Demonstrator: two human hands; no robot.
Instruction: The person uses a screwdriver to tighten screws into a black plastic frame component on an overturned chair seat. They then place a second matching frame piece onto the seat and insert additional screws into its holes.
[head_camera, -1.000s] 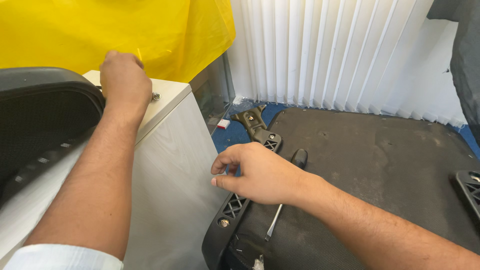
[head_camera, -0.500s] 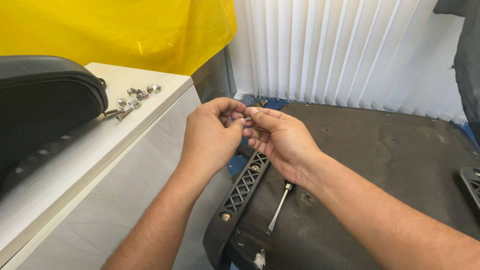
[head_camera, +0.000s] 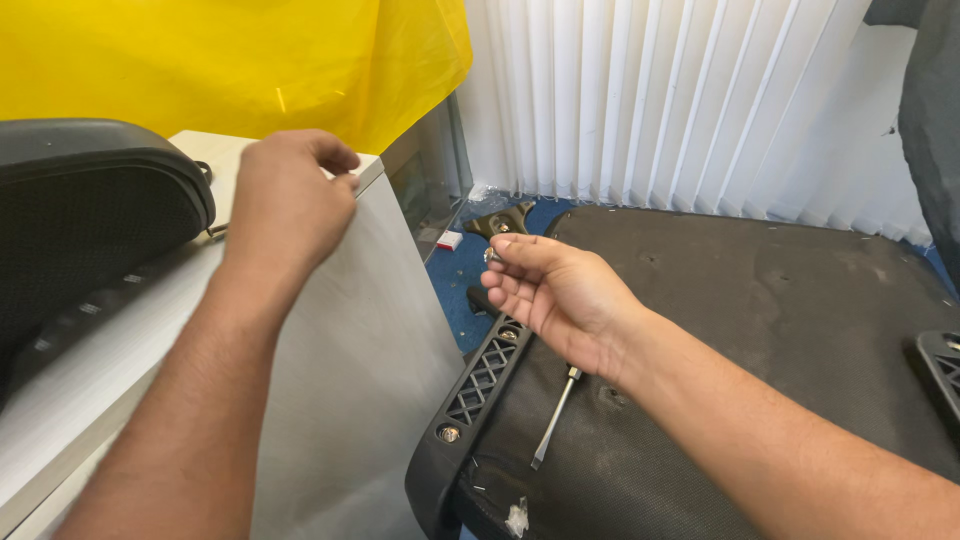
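Observation:
My left hand (head_camera: 285, 200) hovers over the far end of the white cabinet top (head_camera: 120, 340), knuckles up and fingers curled; it hides whatever lies under it. My right hand (head_camera: 560, 295) is raised palm-up above the upturned black chair seat (head_camera: 760, 330) and pinches a small silver screw (head_camera: 491, 256) between thumb and fingertips. A screwdriver (head_camera: 553, 418) lies on the seat just below my right wrist. Along the seat's near edge runs a black lattice armrest bracket (head_camera: 478, 388) with a bolt head in it.
A black mesh chair back (head_camera: 85, 215) rests on the cabinet at left. Yellow plastic sheeting (head_camera: 220, 60) hangs behind it, with white vertical blinds (head_camera: 680, 100) at the back. A dark metal part (head_camera: 500, 222) lies on the blue floor. Another black bracket (head_camera: 940, 365) sits at the right edge.
My left hand went from the cabinet to my right hand in front of me, then back over the cabinet top, covering the loose screws. My right hand now holds a small screw alone.

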